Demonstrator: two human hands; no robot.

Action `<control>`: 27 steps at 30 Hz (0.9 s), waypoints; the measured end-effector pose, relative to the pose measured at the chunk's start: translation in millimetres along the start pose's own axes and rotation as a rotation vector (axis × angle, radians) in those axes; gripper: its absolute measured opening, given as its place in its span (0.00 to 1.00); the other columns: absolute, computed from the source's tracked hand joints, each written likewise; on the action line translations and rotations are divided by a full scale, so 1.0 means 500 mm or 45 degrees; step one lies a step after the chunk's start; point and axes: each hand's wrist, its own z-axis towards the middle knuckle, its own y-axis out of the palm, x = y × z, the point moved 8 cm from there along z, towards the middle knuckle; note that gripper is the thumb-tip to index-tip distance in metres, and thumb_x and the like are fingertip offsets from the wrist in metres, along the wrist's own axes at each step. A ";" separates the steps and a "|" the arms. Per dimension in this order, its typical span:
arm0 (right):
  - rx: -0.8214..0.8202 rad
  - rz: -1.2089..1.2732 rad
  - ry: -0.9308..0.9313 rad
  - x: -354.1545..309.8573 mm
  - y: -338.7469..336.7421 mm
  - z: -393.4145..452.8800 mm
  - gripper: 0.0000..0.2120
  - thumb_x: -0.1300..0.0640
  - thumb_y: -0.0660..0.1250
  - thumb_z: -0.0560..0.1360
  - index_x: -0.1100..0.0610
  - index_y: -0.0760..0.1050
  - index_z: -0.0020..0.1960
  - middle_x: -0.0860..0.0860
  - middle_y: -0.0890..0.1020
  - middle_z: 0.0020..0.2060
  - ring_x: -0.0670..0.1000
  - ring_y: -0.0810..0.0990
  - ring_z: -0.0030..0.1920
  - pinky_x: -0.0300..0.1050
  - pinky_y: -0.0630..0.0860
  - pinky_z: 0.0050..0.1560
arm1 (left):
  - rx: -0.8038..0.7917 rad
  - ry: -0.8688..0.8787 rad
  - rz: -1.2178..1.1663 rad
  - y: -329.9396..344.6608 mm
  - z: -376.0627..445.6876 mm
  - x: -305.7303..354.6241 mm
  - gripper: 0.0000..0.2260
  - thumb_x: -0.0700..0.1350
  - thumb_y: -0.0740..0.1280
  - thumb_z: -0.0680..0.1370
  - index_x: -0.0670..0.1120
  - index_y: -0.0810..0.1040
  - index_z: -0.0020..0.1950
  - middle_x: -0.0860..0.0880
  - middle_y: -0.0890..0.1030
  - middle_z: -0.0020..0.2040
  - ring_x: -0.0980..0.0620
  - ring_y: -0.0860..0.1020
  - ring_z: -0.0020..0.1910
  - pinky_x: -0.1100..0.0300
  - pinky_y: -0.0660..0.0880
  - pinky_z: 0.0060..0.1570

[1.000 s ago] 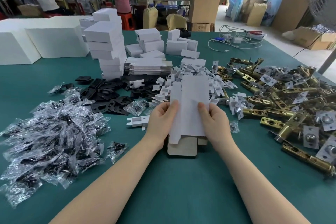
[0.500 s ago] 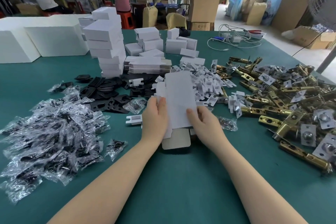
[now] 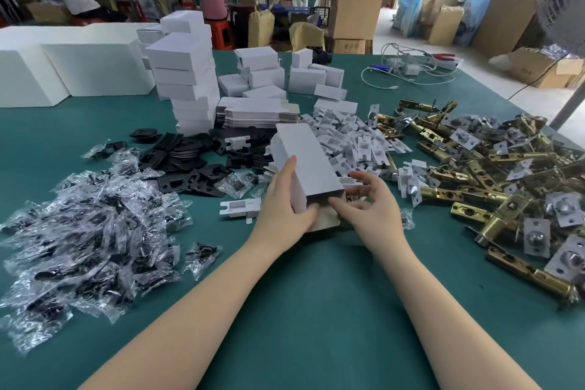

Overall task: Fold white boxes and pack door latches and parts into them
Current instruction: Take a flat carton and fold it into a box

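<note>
At the centre of the frame we have the white cardboard box blank (image 3: 304, 165) popped open into a long rectangular sleeve, its near end gaping dark toward us and a brown-backed flap (image 3: 326, 221) hanging below that mouth. We hold it tilted, far end raised over the heap of small white card inserts (image 3: 354, 142), probably so that the open end faces us and the end flaps can be tucked. Our left hand (image 3: 286, 203) grips the sleeve's left side, thumb running up the white wall and fingers curled under the near corner, which steadies the tube while it is squared. Our right hand (image 3: 368, 206) sits just right of the mouth, fingers spread and loosely bent, index tip at the opening's lower edge; it pinches nothing that we can see. The two hands are close together, both forearms reaching in from the bottom of the frame over the green table covering (image 3: 300, 310). The supplies lie in arm's reach, which suits packing: brass door latches (image 3: 493, 196) piled at right, clear plastic packets of dark parts (image 3: 85, 225) at left, black plates (image 3: 186, 165) beyond them, and a stack of finished white boxes (image 3: 186, 73) at upper left.
</note>
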 end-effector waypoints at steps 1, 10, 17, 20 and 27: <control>-0.016 0.004 -0.002 0.001 0.003 -0.001 0.23 0.59 0.77 0.70 0.40 0.72 0.56 0.48 0.80 0.46 0.43 0.79 0.34 0.36 0.77 0.38 | 0.050 0.025 0.029 -0.009 0.002 0.003 0.34 0.47 0.71 0.77 0.55 0.58 0.78 0.56 0.64 0.76 0.64 0.61 0.71 0.68 0.58 0.68; -0.105 0.104 -0.155 -0.038 0.033 -0.024 0.15 0.55 0.70 0.77 0.43 0.75 0.62 0.48 0.75 0.58 0.39 0.80 0.43 0.32 0.76 0.45 | 0.105 -0.014 -0.130 -0.017 0.004 0.006 0.18 0.45 0.55 0.84 0.53 0.70 0.74 0.59 0.69 0.72 0.60 0.65 0.72 0.71 0.61 0.67; -0.216 0.213 -0.133 -0.046 0.022 -0.015 0.16 0.59 0.70 0.76 0.45 0.77 0.61 0.41 0.72 0.68 0.40 0.83 0.48 0.37 0.79 0.51 | -0.115 -0.098 -0.593 -0.001 0.004 0.015 0.16 0.40 0.60 0.82 0.57 0.77 0.63 0.57 0.79 0.62 0.56 0.75 0.64 0.62 0.71 0.64; -0.171 0.247 -0.120 -0.046 -0.001 -0.003 0.15 0.59 0.71 0.75 0.47 0.78 0.59 0.42 0.75 0.67 0.35 0.81 0.50 0.33 0.77 0.46 | -0.341 -0.231 -0.895 0.007 0.007 0.007 0.16 0.39 0.60 0.79 0.55 0.80 0.61 0.51 0.81 0.55 0.47 0.79 0.55 0.55 0.78 0.53; -0.027 0.140 -0.103 -0.029 -0.022 0.002 0.13 0.60 0.77 0.70 0.52 0.81 0.53 0.45 0.81 0.59 0.30 0.80 0.46 0.26 0.74 0.42 | -0.383 -0.158 -0.859 0.000 0.001 -0.003 0.14 0.47 0.71 0.72 0.60 0.84 0.55 0.54 0.82 0.52 0.55 0.80 0.48 0.63 0.78 0.48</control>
